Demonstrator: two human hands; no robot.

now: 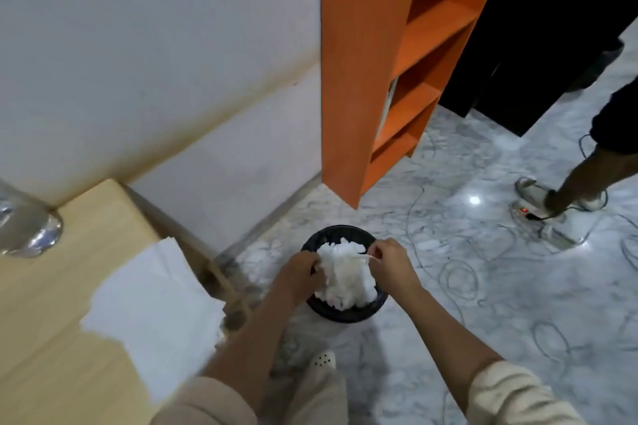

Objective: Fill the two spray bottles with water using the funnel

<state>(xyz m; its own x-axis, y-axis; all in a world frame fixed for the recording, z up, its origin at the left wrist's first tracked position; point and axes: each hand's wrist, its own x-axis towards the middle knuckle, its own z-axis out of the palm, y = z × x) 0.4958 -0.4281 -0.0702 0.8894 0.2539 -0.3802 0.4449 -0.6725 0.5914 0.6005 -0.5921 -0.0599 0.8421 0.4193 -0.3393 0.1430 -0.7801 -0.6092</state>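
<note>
two cream sleeves, left sleeve (207, 404) at 7 o'clock and right sleeve (518, 397) at 5 o'clock, are seen nearest the lens, with bare forearms reaching up toward centre. a pale perforated shoe (322, 360) is noted between them at 6 o'clock.

a black round bin (345, 316) stands on the marble floor (448, 304) just below centre. a wad of white paper (345, 276) is heaped in it, rising above the rim.

left hand (303, 272): fingers curled into the 9 o'clock side of the wad, clamped on it. right hand (390, 264): a thin strand of the same wad is pinched between thumb and fingertips at the 2 o'clock side.

a light wooden table (51, 304) fills the 8 to 9 o'clock area. a white sheet (152, 314) lies on it and overhangs the edge nearest the bin. a clear container (24, 224) stands on the table at the 9 o'clock frame edge, cut off; whether it is a spray bottle cannot be told.

a white wall (138, 62) is recorded from 10 to 12 o'clock. an orange shelf unit (359, 79) stands at 12 to 1 o'clock. loose cables (459, 279) trail over the floor at 3 o'clock. a power strip (528, 212) with a red light lies at 2 to 3 o'clock, beside another person's leg (583, 176).
</note>
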